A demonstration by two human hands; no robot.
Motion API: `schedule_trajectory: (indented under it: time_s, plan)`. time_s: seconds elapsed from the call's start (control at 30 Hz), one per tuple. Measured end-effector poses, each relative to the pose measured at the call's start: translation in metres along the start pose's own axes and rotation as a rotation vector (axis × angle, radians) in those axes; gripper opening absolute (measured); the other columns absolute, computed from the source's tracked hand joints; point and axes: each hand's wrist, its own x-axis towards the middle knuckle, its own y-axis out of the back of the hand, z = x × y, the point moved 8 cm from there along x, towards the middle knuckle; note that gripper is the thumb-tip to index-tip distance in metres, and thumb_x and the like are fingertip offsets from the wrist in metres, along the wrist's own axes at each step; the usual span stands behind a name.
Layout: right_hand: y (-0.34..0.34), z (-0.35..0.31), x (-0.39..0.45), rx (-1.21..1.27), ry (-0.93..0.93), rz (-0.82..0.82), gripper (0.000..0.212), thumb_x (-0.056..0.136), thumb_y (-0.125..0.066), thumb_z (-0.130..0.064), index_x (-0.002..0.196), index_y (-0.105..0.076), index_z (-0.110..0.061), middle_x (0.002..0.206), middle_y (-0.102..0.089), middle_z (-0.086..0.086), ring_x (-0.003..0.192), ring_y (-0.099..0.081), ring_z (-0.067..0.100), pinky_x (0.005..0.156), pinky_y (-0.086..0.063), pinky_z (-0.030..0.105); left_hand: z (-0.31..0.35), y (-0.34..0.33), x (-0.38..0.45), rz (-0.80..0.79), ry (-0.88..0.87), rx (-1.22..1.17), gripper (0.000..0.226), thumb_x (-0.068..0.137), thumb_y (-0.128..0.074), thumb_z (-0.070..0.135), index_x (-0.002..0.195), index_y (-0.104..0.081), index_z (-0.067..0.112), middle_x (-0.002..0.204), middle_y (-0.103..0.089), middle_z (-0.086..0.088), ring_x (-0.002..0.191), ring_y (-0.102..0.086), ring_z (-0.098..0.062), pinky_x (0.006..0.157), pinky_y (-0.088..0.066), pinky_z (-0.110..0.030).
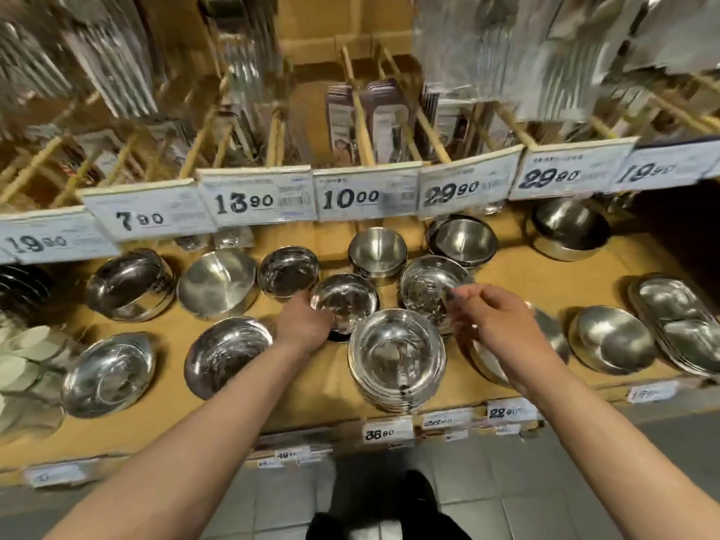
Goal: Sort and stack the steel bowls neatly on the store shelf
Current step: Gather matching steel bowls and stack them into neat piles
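Currently both hands work at the centre of the shelf (pixel 506 274), among loose steel bowls.

Risks:
- The small bowl (pixel 345 300) at frame centre sits tilted, just behind the large stack (pixel 397 358). A one-sided hold on its near-left rim may let it pivot and slip, striking the stack or the bowl (pixel 288 270) to its upper left.
- The polished steel probably offers little friction; a light pinch may fail once the bowl lifts.
- The large stack stands near the front edge of the shelf. A knock from either forearm could push it off onto the tiled floor (pixel 545 500).
- The right forearm crosses over a bowl at lower right, mostly hidden; dragging the arm back low could catch it.
- Motion blur covers the right fingers, so contact there is uncertain.

Grip state:
- Left hand (pixel 304 325): fingers curl round the near-left rim of the small bowl and hold it. The fingertips are hidden by the hand, so their depth inside the bowl cannot be told.
- Right hand (pixel 491 317): raised above the right bowl (pixel 432 290), right of centre. Thumb and fingers appear drawn together at its near rim, but whether they pinch the rim or hover cannot be told.
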Motion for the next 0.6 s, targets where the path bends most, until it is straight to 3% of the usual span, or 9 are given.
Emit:
schedule_trajectory:
  time_s: [0.07, 0.17, 0.27, 0.37, 0.47, 0.57, 0.6]
  plan:
    - [0.004, 0.001, 0.014, -0.037, 0.001, -0.019, 0.017, 0.098, -0.059, -0.025, 0.094, -0.076, -0.028, 0.087, -0.078, -0.005, 0.091, -0.072, 0.022, 0.091, -0.056, 0.049, -0.007, -0.005, 0.011, 0.047, 0.05, 0.042, 0.026, 0.096, -0.064, 0.013, 0.121, -0.058, 0.013, 0.114, -0.067, -0.006, 0.106, -0.067, -0.03, 0.099, -0.054, -0.046]
    - [0.012, 0.002, 0.029, -0.054, 0.009, -0.047, 0.019, 0.096, -0.061, -0.028, 0.086, -0.077, -0.032, 0.087, -0.077, -0.003, 0.093, -0.071, 0.027, 0.093, -0.055, 0.057, -0.012, -0.009, 0.023, 0.137, 0.092, 0.182, 0.016, 0.095, -0.062, 0.01, 0.11, -0.063, 0.006, 0.108, -0.069, -0.014, 0.103, -0.066, -0.033, 0.088, -0.054, -0.037]
    - [0.02, 0.012, 0.039, -0.023, -0.012, -0.082, 0.019, 0.099, -0.061, -0.023, 0.088, -0.077, -0.023, 0.082, -0.076, 0.002, 0.081, -0.071, 0.027, 0.083, -0.06, 0.045, -0.014, -0.014, 0.028, 0.185, 0.135, 0.266, 0.026, 0.096, -0.063, 0.014, 0.118, -0.063, 0.001, 0.118, -0.068, -0.02, 0.108, -0.063, -0.035, 0.094, -0.053, -0.039]
    - [0.023, 0.022, 0.045, 0.065, -0.072, -0.113, 0.02, 0.102, -0.057, -0.015, 0.092, -0.074, -0.018, 0.072, -0.073, -0.004, 0.068, -0.066, 0.011, 0.063, -0.056, 0.023, -0.015, -0.017, 0.031, 0.195, 0.184, 0.304, 0.038, 0.096, -0.066, 0.024, 0.125, -0.061, 0.001, 0.125, -0.066, -0.023, 0.12, -0.06, -0.04, 0.101, -0.05, -0.045]
    - [0.026, 0.025, 0.051, 0.074, -0.116, -0.122, 0.021, 0.102, -0.054, -0.009, 0.092, -0.071, -0.016, 0.065, -0.07, -0.004, 0.063, -0.064, 0.009, 0.067, -0.055, 0.027, -0.016, -0.014, 0.032, 0.221, 0.237, 0.276, 0.034, 0.094, -0.071, 0.027, 0.116, -0.067, 0.001, 0.117, -0.071, -0.019, 0.104, -0.066, -0.032, 0.087, -0.054, -0.038]
    - [0.027, 0.019, 0.056, 0.059, -0.111, -0.144, 0.019, 0.102, -0.053, -0.008, 0.097, -0.071, -0.013, 0.067, -0.068, 0.002, 0.063, -0.063, 0.013, 0.069, -0.055, 0.03, -0.014, -0.008, 0.03, 0.242, 0.274, 0.22, 0.029, 0.095, -0.069, 0.028, 0.11, -0.07, 0.003, 0.112, -0.071, -0.015, 0.087, -0.059, -0.024, 0.066, -0.047, -0.029]
    - [0.027, 0.016, 0.057, 0.061, -0.107, -0.146, 0.018, 0.102, -0.053, -0.008, 0.099, -0.07, -0.012, 0.07, -0.068, 0.004, 0.064, -0.063, 0.014, 0.067, -0.055, 0.028, -0.011, -0.005, 0.029, 0.239, 0.264, 0.216, 0.029, 0.095, -0.068, 0.03, 0.11, -0.07, 0.006, 0.111, -0.071, -0.014, 0.086, -0.057, -0.023, 0.065, -0.047, -0.027]
